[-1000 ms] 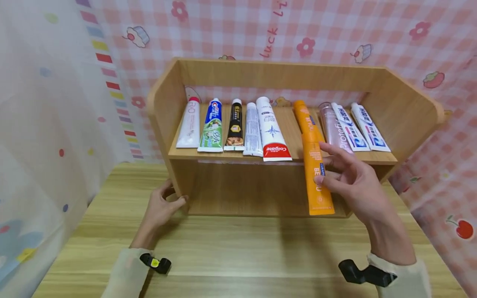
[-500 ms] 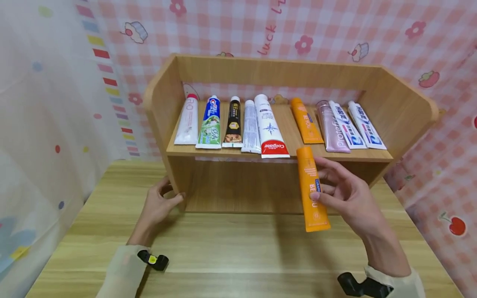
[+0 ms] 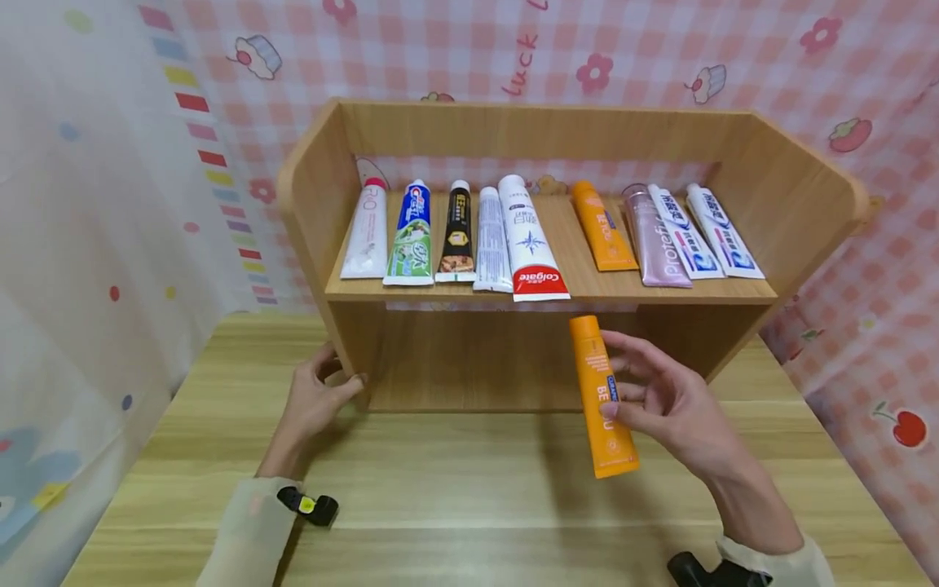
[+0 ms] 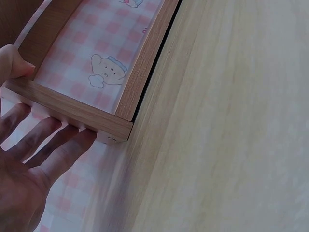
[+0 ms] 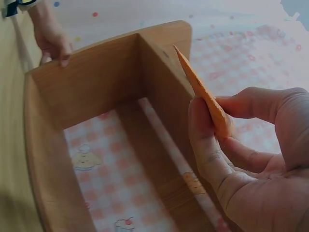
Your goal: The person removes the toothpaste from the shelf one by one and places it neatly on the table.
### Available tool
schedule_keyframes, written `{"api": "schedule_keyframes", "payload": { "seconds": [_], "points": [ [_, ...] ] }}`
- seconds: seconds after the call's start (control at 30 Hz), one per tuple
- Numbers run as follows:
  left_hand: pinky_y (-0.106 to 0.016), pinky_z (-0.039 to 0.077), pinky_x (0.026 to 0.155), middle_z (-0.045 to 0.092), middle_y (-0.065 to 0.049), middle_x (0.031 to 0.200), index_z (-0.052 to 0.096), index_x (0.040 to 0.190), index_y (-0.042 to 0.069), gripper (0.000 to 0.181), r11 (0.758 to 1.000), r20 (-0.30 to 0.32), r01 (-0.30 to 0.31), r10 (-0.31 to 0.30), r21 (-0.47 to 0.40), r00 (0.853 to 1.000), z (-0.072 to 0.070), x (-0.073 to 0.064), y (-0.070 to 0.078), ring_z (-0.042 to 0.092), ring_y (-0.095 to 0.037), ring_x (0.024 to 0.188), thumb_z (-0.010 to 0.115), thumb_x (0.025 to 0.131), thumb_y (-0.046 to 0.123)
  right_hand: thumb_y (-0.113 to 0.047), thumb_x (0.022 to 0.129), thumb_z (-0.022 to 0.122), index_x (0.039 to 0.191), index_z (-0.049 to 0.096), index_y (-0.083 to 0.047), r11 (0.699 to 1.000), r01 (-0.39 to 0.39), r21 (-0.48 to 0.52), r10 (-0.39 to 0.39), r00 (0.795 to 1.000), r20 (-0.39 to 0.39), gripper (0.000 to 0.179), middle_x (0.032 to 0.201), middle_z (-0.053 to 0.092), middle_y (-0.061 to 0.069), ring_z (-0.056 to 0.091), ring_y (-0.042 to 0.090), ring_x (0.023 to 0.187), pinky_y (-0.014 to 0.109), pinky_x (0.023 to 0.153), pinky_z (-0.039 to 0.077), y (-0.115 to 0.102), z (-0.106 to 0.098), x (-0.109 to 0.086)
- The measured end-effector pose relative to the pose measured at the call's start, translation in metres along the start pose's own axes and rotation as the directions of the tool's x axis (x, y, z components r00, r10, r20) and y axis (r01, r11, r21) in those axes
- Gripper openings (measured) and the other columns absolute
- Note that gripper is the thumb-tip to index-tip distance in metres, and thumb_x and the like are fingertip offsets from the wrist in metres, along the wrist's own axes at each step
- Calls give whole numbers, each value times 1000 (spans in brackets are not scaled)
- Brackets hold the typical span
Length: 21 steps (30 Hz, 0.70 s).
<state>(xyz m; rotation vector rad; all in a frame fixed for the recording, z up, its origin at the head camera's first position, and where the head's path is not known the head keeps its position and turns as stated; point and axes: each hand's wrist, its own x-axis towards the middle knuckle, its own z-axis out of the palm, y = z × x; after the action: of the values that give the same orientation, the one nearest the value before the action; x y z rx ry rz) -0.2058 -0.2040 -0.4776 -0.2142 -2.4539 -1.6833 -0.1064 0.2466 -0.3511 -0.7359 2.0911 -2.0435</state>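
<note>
An orange toothpaste tube (image 3: 614, 447) is pinched between the thumb and fingers of my right hand (image 3: 678, 416), in front of the lower compartment of a wooden shelf (image 3: 550, 129). The right wrist view shows the tube (image 5: 197, 83) nearly edge-on. My left hand (image 3: 311, 401) grips the shelf's left side panel near its bottom. In the left wrist view the thumb lies on the panel's (image 4: 67, 107) inner side and the fingers along its outer side. A second orange tube (image 3: 605, 236) lies on the upper board, left of a pink translucent tube (image 3: 654, 240).
Left on the upper board lie a white tube with a red cap (image 3: 369, 232), a blue-green tube (image 3: 412, 236), a black tube (image 3: 458, 232), a slim white tube (image 3: 492, 244) and a Colgate tube (image 3: 530, 240). Two white-blue tubes (image 3: 722, 232) lie right. The shelf stands on a wooden table (image 3: 440, 505).
My right hand has drawn the orange tube down and toward me, away from the upper board, uncovering the second orange tube. The left hand keeps its place on the side panel.
</note>
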Motion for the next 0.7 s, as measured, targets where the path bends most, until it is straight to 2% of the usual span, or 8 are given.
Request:
{"api": "schedule_keyframes", "payload": {
  "seconds": [0.23,0.37,0.53,0.7],
  "points": [
    [-55,41,110,65,-20,132,57,144,10,60,999,12,32,-32,6,999,1,1,-1,58,-34,124,73,86,10,11,91,66,156,35,-6,994,-106,-16,106,994,-2,74,127,62,6,73,24,101,39,76,64,23,3,-8],
    [-56,40,111,64,-20,134,56,145,9,61,1000,21,25,-25,1,999,0,2,-1,58,-36,126,73,87,9,8,90,70,155,36,-5,986,-166,-28,166,986,-20,75,125,61,9,73,23,99,38,77,64,42,7,-9],
    [-56,39,112,64,-21,134,55,145,8,61,1000,24,22,-22,-4,999,0,1,-2,58,-36,126,72,86,7,2,89,74,155,36,-7,956,-291,-35,289,956,-54,76,123,57,18,73,22,96,36,77,63,65,14,-9],
    [-56,40,111,65,-21,133,56,144,7,60,1000,20,21,-21,-1,1000,0,1,-1,58,-35,124,72,86,7,2,88,74,154,36,-6,931,-364,-24,361,930,-71,77,124,55,24,71,21,93,33,79,62,87,20,-12]
  ]
}}
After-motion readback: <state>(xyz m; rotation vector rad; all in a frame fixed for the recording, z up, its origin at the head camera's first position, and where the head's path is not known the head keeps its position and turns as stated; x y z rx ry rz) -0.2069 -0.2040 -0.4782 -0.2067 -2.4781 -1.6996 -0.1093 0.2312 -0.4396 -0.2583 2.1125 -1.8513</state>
